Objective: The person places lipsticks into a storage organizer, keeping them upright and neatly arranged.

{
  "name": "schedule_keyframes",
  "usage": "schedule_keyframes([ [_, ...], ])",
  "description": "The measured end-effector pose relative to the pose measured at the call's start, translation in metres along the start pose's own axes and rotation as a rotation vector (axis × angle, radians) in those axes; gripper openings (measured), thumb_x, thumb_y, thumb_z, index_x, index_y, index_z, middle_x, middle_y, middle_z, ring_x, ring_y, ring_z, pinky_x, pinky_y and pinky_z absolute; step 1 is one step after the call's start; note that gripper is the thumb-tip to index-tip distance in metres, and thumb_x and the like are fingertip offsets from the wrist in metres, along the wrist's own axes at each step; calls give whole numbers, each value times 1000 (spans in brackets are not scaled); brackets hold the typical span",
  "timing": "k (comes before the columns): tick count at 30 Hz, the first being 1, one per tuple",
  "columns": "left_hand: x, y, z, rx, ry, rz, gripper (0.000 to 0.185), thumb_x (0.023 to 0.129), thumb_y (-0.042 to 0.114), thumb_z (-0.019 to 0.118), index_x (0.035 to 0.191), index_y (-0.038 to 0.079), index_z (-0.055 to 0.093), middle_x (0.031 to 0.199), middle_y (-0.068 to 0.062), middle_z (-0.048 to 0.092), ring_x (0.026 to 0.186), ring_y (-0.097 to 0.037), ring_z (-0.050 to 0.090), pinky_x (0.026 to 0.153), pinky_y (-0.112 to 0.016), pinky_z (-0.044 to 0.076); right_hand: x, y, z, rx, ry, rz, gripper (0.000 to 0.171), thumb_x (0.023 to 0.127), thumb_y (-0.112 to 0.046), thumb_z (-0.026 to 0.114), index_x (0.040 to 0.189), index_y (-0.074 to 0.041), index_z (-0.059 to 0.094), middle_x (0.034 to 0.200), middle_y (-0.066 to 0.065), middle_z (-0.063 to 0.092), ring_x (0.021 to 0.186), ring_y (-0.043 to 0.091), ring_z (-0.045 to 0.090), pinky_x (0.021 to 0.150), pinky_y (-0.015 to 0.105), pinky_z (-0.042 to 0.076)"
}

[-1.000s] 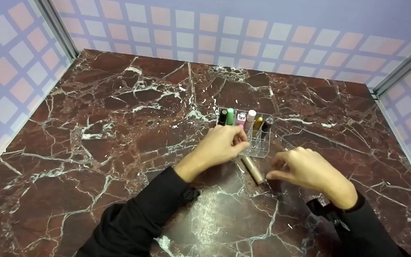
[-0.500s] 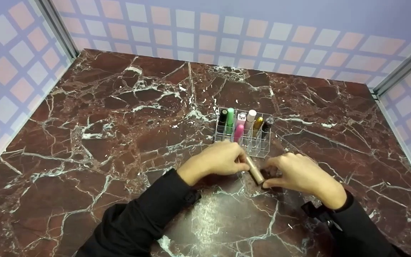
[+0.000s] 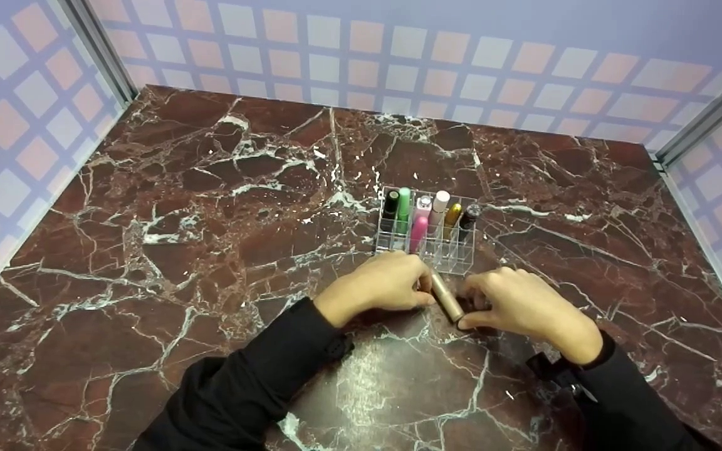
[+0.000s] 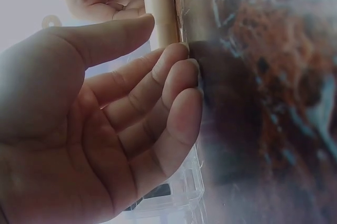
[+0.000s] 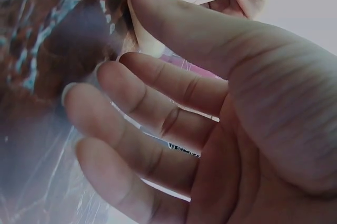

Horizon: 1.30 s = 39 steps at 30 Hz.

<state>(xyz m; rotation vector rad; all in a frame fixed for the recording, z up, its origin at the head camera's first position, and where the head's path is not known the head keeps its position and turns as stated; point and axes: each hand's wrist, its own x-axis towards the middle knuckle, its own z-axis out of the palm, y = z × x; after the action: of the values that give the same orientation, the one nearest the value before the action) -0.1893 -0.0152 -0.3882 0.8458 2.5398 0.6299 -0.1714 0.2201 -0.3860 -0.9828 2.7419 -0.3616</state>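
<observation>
A beige cosmetic tube [image 3: 447,300] lies on the marble table [image 3: 210,250], just in front of a clear organizer [image 3: 455,260]. My left hand [image 3: 427,294] pinches the tube's far end between thumb and fingers. My right hand [image 3: 469,314] pinches its near end. In the left wrist view the thumb and index finger of my left hand [image 4: 158,37] close on the tube [image 4: 159,8]. In the right wrist view my right hand [image 5: 124,29] has its thumb over the tube [image 5: 143,42]. The organizer holds several upright tubes, with a pink one [image 3: 418,233] in its second row.
A black tube [image 3: 391,203], a green one [image 3: 404,202] and a gold one [image 3: 453,214] stand in the organizer's back row. Checked walls enclose the table at the left, back and right. Bare marble spreads to the left and in front.
My left hand drew back from the organizer, leaving the pink tube standing in it, and took the beige tube's far end. My right hand moved left onto its near end.
</observation>
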Motion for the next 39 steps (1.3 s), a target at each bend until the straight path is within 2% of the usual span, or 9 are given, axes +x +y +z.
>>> schedule_keyframes([
  [6,2,0,3,21,21,-5,17,94,31,73,103,17,76,89,6,69,75,-12,59,70,-27,51,1,-5,2,11,6,17,46,79,-62,77,89,-18,71,64,-16,56,50,0,49,44,23,44],
  [9,3,0,4,17,27,-3,17,94,31,73,102,17,77,87,7,69,74,-12,60,70,-27,51,3,-8,6,12,13,35,46,81,-67,72,81,-21,66,60,-16,54,47,1,47,42,24,41],
  [16,3,-1,4,-12,22,3,15,94,31,73,99,17,77,82,8,67,71,-11,58,68,-26,50,9,-11,13,20,30,58,38,88,-56,73,73,-24,61,57,-17,52,44,1,44,39,24,37],
  [23,3,-2,3,-52,20,-12,13,94,30,73,96,17,76,79,8,65,66,-10,56,62,-24,49,8,-10,14,32,18,61,31,92,-45,73,73,-24,62,55,-18,51,43,1,45,38,25,38],
  [33,2,-1,2,-86,17,-62,20,95,30,73,81,16,71,68,5,58,55,-8,46,52,-21,42,7,-11,12,62,44,59,28,89,-37,77,71,-20,64,55,-15,52,43,1,44,38,24,38],
  [39,3,-2,2,-71,40,-37,23,96,31,72,80,15,73,62,7,53,50,-6,42,48,-19,38,8,-12,11,121,37,64,25,90,-32,77,73,-18,65,56,-14,55,43,1,46,37,23,38],
])
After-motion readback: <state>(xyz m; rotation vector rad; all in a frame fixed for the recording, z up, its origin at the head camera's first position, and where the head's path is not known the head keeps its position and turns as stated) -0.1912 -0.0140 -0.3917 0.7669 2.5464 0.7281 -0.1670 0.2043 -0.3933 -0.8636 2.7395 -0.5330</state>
